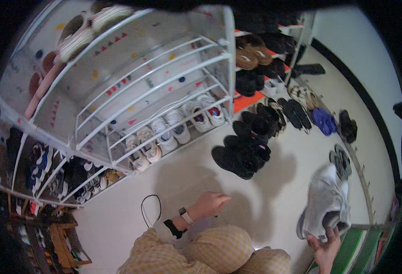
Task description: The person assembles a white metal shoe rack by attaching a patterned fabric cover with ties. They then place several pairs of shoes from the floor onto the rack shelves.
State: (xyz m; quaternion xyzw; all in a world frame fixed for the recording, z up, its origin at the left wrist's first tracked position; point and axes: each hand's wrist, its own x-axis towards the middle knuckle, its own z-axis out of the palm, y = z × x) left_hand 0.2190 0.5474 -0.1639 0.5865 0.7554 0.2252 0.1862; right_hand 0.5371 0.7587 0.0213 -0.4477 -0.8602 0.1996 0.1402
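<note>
A pair of light grey sneakers (322, 196) is held off to the right, toes pointing away from me. My right hand (327, 249) grips them at the heel end, its thumb and fingers closed around the openings; where one shoe ends and the other begins is hard to make out. My left hand (211, 203), with a watch and a black band at the wrist, hovers over the floor above my knees. Its fingers are drawn together and nothing shows in them. Several black shoes (239, 157) stand on the floor ahead of it.
On the left rises a white shoe rack (153, 68) with white sneakers (166, 132) on its lower shelf. Grey slippers (340, 160) and purple clogs (324, 121) lie along the right wall. A cable loop (142, 208) lies left of my arm; a green striped thing (361, 251) sits lower right.
</note>
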